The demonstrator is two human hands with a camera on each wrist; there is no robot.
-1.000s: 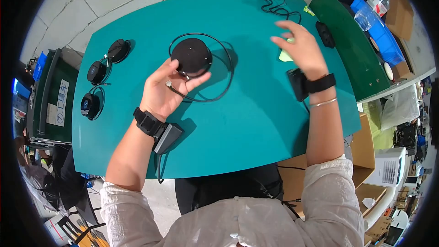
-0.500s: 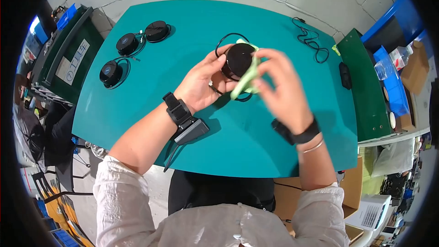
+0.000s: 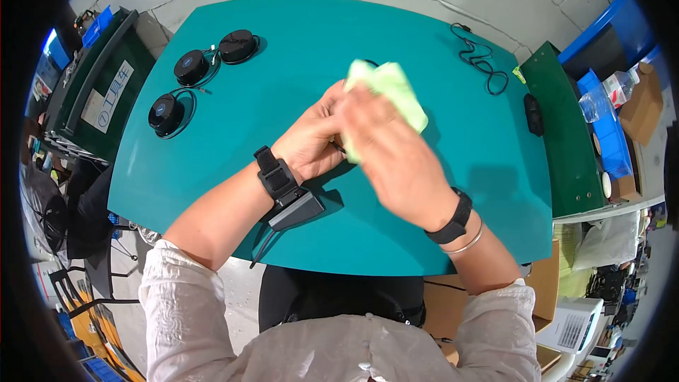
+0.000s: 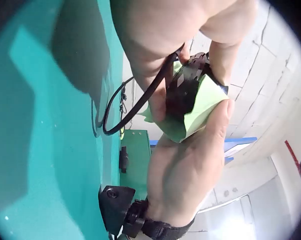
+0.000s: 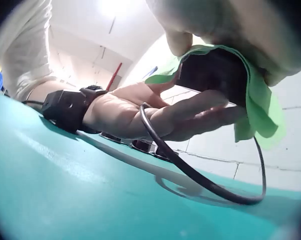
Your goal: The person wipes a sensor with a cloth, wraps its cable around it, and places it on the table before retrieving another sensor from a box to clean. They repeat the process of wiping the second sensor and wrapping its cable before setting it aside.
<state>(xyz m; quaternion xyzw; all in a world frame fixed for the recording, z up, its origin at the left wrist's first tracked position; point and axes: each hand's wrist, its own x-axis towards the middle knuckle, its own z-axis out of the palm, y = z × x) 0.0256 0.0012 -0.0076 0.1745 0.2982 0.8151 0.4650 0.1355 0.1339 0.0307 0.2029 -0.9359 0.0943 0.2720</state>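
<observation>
From where I'm standing, I see a pale, wrinkled shirt (image 3: 318, 354), sleeves (image 3: 185, 308) bunched up; black straps (image 3: 278, 180) and boxy cameras (image 3: 297, 211) at both wrists; one silvery bangle (image 3: 469, 242).

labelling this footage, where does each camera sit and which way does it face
Head: worn on the head, facing forward and down at the table; left hand, right hand and shirt show.
Left wrist: worn there, facing rightward at the black device; left hand close up, right hand beyond.
Right wrist: worn there, facing leftward at the device; right hand close up, left hand beyond.
Shared: both wrist views show the green cloth against the device and the looped cable.
</observation>
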